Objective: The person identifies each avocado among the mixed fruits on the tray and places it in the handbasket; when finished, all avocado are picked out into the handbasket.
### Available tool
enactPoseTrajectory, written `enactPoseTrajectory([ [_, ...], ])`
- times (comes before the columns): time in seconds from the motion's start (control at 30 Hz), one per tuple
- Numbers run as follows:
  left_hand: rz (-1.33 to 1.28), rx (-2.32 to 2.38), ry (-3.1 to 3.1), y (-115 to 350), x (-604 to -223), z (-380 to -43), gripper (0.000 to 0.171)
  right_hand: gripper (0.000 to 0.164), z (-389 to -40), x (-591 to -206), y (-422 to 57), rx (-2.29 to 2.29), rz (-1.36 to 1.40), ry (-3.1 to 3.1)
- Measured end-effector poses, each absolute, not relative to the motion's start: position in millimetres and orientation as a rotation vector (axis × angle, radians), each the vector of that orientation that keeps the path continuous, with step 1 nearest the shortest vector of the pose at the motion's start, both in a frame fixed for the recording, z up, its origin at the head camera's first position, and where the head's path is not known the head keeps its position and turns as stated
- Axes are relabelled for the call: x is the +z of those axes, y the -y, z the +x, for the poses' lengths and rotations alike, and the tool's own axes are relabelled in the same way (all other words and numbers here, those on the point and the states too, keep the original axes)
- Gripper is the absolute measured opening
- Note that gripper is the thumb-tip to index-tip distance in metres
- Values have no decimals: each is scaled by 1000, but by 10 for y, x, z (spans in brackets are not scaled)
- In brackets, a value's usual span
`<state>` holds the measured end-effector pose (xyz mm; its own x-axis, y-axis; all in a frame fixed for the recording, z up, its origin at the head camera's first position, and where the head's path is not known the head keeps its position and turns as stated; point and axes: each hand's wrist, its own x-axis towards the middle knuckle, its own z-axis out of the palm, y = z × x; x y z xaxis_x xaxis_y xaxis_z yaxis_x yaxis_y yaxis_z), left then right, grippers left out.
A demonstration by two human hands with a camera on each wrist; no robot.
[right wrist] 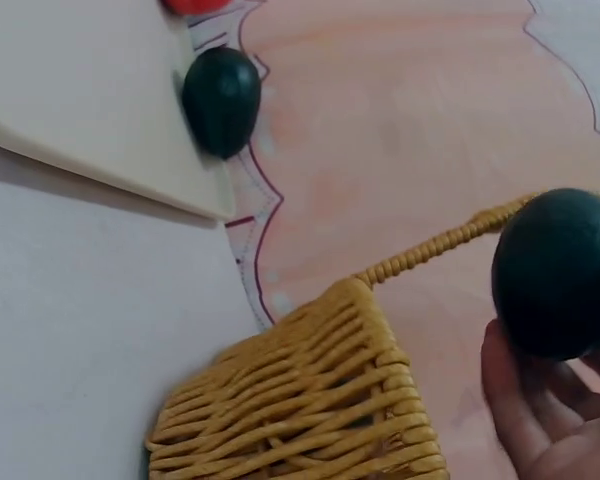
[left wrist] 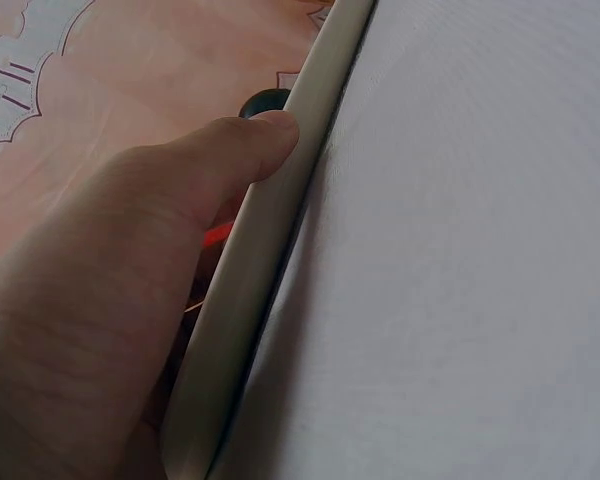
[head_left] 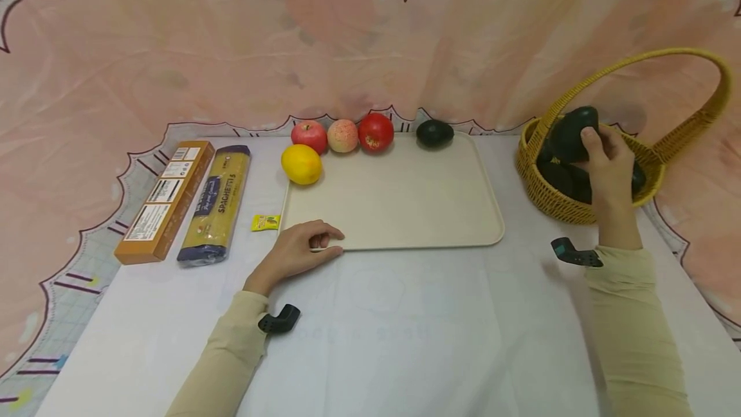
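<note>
In the head view, the tray's (head_left: pixel 399 211) near-left edge is being pinched by the left hand (head_left: pixel 301 248). A dark avocado (head_left: pixel 570 137) is being gripped by the right hand (head_left: pixel 610 166) over the basket (head_left: pixel 556 201). Tray and basket are being separated by a strip of white cloth (head_left: pixel 405 327), a wider stretch being shown before the tray. More dark fruits (head_left: pixel 564 179) are being held inside the basket.

In the left wrist view, the thumb is being seen against the rim, most fingers being hidden.

In the right wrist view, the avocado is being supported from below by fingers; another avocado (right wrist: pixel 222 103) is being seen at the tray's edge.
</note>
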<state>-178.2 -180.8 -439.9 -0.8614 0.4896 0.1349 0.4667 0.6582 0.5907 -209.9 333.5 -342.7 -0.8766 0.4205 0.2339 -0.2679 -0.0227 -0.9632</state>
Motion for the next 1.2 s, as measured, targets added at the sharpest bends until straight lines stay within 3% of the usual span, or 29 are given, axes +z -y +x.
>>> enactPoseTrajectory([
  [0.3,809,993,-2826,1807,-4397,-1785,21,55,-2181,-3313,-3511,2003,-396,1929],
  [0.63,834,994,-2832,1795,-4390,-1780,21,48,-2440,-3255,-3739,1835,-519,2177],
  [0.93,839,994,-2834,1801,-4376,-1786,22,30,-2546,-3264,-3821,1585,-541,2408],
  [1.1,827,1000,-2832,1804,-4375,-1789,21,34,-2584,-3275,-3849,1538,-568,2487],
  [1.2,819,999,-2826,1806,-4373,-1782,20,49,-2618,-3280,-3868,1475,-595,2561],
])
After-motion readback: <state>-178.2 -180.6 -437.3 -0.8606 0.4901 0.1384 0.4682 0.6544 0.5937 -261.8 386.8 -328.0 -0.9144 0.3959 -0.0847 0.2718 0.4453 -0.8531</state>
